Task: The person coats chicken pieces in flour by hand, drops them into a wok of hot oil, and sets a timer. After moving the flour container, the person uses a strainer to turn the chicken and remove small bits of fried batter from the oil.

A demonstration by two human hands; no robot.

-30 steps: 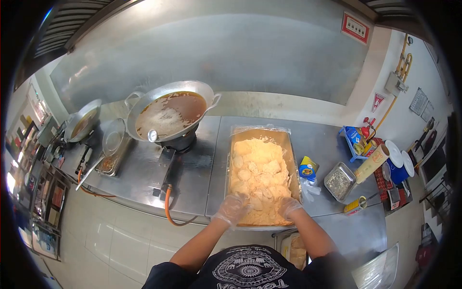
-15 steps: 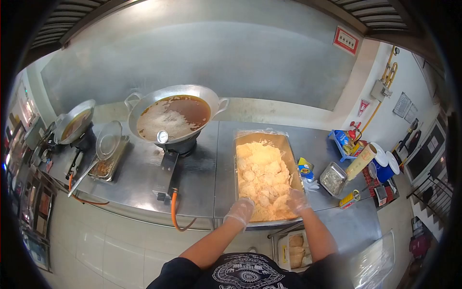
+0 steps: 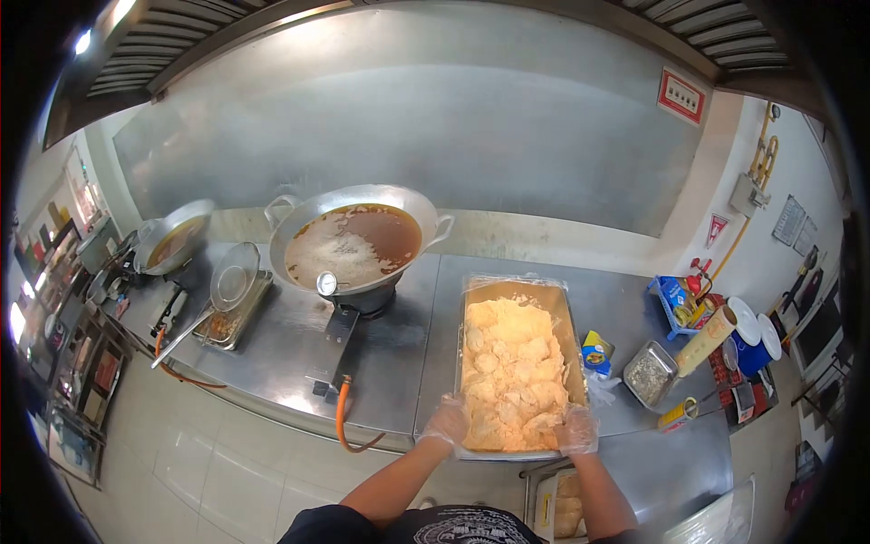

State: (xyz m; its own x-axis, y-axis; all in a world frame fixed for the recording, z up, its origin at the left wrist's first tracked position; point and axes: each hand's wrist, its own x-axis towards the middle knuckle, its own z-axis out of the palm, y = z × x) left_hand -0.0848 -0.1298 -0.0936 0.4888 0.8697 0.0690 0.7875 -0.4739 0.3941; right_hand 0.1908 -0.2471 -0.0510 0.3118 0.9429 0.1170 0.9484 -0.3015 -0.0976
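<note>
A deep metal tray (image 3: 575, 363) holds a heap of pieces covered in orange-yellow coating (image 3: 512, 363). My left hand (image 3: 445, 422), in a clear plastic glove, is closed on the tray's near left corner. At the near right corner, my right hand (image 3: 577, 430), gloved the same way, grips the rim. The fingertips of both are partly hidden by the tray's edge and the gloves.
Left of the tray, a large wok (image 3: 353, 238) of bubbling oil with a thermometer (image 3: 326, 283) sits on a burner. Farther left are a strainer (image 3: 235, 276) and a second wok (image 3: 174, 238). A small metal pan (image 3: 650, 373) and a blue basket (image 3: 672, 304) stand right.
Both hands have moved from the coated pieces at the near end out to the tray's corners. The heap's near end looks more compact. The camera view has shifted.
</note>
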